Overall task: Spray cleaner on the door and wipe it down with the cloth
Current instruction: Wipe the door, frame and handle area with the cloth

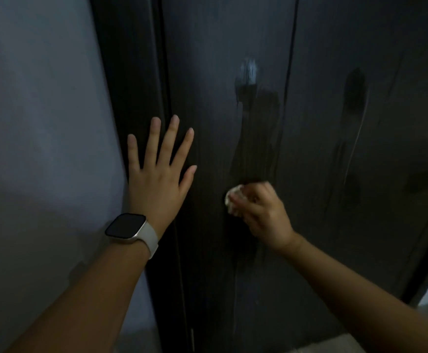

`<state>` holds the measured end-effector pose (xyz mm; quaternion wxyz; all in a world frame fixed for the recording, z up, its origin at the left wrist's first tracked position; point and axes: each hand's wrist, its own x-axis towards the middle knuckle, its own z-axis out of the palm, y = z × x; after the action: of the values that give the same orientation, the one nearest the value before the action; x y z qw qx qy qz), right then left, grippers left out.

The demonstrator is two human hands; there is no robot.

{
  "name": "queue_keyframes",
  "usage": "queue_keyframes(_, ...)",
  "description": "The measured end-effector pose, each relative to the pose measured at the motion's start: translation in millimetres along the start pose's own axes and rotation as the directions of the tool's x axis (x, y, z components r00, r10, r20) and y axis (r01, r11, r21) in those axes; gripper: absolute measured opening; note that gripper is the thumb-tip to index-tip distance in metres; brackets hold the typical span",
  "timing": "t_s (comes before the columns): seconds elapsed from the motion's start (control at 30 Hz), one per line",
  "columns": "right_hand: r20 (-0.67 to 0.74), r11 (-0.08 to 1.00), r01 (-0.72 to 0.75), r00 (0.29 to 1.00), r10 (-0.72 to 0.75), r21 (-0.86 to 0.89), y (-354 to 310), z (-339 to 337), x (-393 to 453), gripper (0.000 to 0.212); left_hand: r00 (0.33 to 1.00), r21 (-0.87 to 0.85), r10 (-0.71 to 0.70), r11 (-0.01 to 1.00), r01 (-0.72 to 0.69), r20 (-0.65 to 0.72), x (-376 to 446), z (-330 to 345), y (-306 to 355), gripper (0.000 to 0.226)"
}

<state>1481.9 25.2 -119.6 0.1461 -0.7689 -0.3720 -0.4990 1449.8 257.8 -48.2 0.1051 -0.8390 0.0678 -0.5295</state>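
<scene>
Left hand (157, 179), fingers (154, 138) spread wide, is pressing flat on the dark door (335, 225). Right hand (264, 212) is gripping the cloth (233, 197) against its wet streaks (253, 128). Wall (42, 123) is bordering left.

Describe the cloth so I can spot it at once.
Find the dark door filling the middle of the view, streaked with wet runs. Low on it, the right hand grips a small pale wad: the cloth, the only light thing against the dark panel.
</scene>
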Motion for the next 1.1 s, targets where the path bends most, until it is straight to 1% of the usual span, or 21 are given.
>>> queue_keyframes(0.07, -0.151, 0.998, -0.055, 0.987, 0.057, 0.018, 7.6, -23.7, 47.2, 0.022, 1.000, -0.001, 0.003, 1.000, -0.003, 0.012, 1.0, -1.6, -1.4, 0.067)
queue_keyframes(0.13, -0.309, 0.981, -0.194, 0.932, 0.191, 0.021, 14.1, -45.2, 94.8, 0.020, 1.000, -0.048, -0.025, 0.999, 0.025, -0.001, 1.6, -3.9, -1.5, 0.070)
queue_keyframes(0.23, -0.379, 0.960, -0.274, 0.883, 0.276, 0.061, 14.2, -38.9, 111.3, 0.018, 0.989, -0.178, -0.139, 0.975, 0.130, -0.040, 4.1, -9.3, 1.7, 0.074)
queue_keyframes(0.3, -0.254, 0.989, -0.139, 0.956, 0.149, 0.059, 2.5, -14.9, 78.0, 0.015, 0.980, -0.204, -0.185, 0.965, 0.166, -0.074, 5.6, -12.4, 3.0, 0.072)
queue_keyframes(0.37, -0.025, 0.994, 0.098, 0.995, -0.097, 0.057, -9.9, 8.3, 27.3, 0.014, 0.972, -0.226, -0.210, 0.957, 0.181, -0.109, 8.5, -14.9, 1.2, 0.069)
queue_keyframes(0.43, 0.209, 0.954, 0.296, 0.931, -0.300, 0.052, -12.1, 15.3, -6.8, 0.020, 0.964, -0.223, -0.231, 0.954, 0.198, -0.133, 18.1, -17.8, -2.9, 0.067)
queue_keyframes(0.5, 0.279, 0.922, 0.385, 0.882, -0.379, 0.035, -0.1, 7.8, 0.3, 0.020, 0.950, -0.208, -0.273, 0.949, 0.239, -0.154, 36.6, -21.8, -8.1, 0.064)
queue_keyframes(0.53, 0.265, 0.931, 0.365, 0.896, -0.357, 0.023, 7.1, -2.4, 17.3, 0.015, 0.939, -0.209, -0.303, 0.941, 0.268, -0.161, 47.5, -24.3, -10.6, 0.064)
queue_keyframes(0.6, 0.088, 0.962, 0.272, 0.959, -0.268, -0.027, 24.5, -31.6, 63.5, 0.016, 0.926, -0.192, -0.340, 0.932, 0.308, -0.165, 62.7, -27.2, -13.6, 0.063)
queue_keyframes(0.67, -0.227, 0.985, 0.048, 0.970, -0.085, -0.164, 42.5, -62.5, 115.0, 0.020, 0.934, -0.142, -0.312, 0.946, 0.290, -0.172, 64.3, -24.1, -14.3, 0.060)
queue_keyframes(0.73, -0.495, 0.964, -0.242, 0.855, 0.156, -0.114, 55.5, -80.8, 155.4, 0.021, 0.946, -0.115, -0.275, 0.959, 0.258, -0.170, 60.7, -18.7, -15.4, 0.059)
queue_keyframes(0.77, -0.557, 0.939, -0.338, 0.791, 0.253, -0.053, 53.6, -79.4, 167.6, 0.026, 0.948, -0.110, -0.271, 0.961, 0.255, -0.169, 59.8, -16.8, -15.9, 0.059)
queue_keyframes(0.8, -0.586, 0.926, -0.378, 0.754, 0.295, -0.020, 47.7, -70.3, 172.0, 0.031, 0.947, -0.104, -0.272, 0.961, 0.257, -0.172, 59.5, -15.7, -16.6, 0.059)
queue_keyframes(0.83, -0.574, 0.930, -0.368, 0.761, 0.302, 0.001, 35.5, -57.2, 170.0, 0.035, 0.946, -0.098, -0.272, 0.961, 0.258, -0.175, 59.5, -15.3, -16.7, 0.059)
queue_keyframes(0.87, -0.505, 0.955, -0.297, 0.826, 0.251, -0.011, 22.8, -42.8, 159.8, 0.036, 0.947, -0.094, -0.268, 0.963, 0.254, -0.180, 59.7, -14.8, -16.5, 0.059)
queue_keyframes(0.93, -0.226, 0.996, -0.079, 0.972, 0.070, -0.031, -2.9, -14.6, 122.7, 0.025, 0.947, -0.095, -0.256, 0.966, 0.242, -0.193, 59.5, -14.6, -16.7, 0.059)
queue_keyframes(0.97, -0.083, 0.996, 0.088, 0.992, -0.090, -0.026, -11.9, -4.2, 99.2, 0.021, 0.947, -0.103, -0.253, 0.966, 0.237, -0.197, 59.2, -14.9, -17.5, 0.060)
queue_keyframes(1.0, 0.029, 0.960, 0.279, 0.960, -0.278, -0.032, -15.9, 0.8, 78.4, 0.023, 0.948, -0.112, -0.250, 0.966, 0.231, -0.199, 58.7, -15.0, -18.6, 0.060)
queue_keyframes(1.03, 0.145, 0.888, 0.458, 0.882, -0.448, -0.043, -11.4, 0.5, 69.1, 0.028, 0.948, -0.121, -0.246, 0.967, 0.225, -0.202, 58.1, -14.9, -19.7, 0.061)
queue_keyframes(1.07, 0.213, 0.831, 0.556, 0.815, -0.539, -0.024, -1.3, -5.5, 70.1, 0.028, 0.948, -0.129, -0.242, 0.967, 0.219, -0.207, 57.8, -14.6, -20.3, 0.061)
queue_keyframes(1.1, 0.217, 0.822, 0.569, 0.802, -0.557, 0.006, 6.1, -15.9, 83.9, 0.022, 0.947, -0.135, -0.240, 0.967, 0.215, -0.213, 58.0, -14.2, -20.7, 0.061)
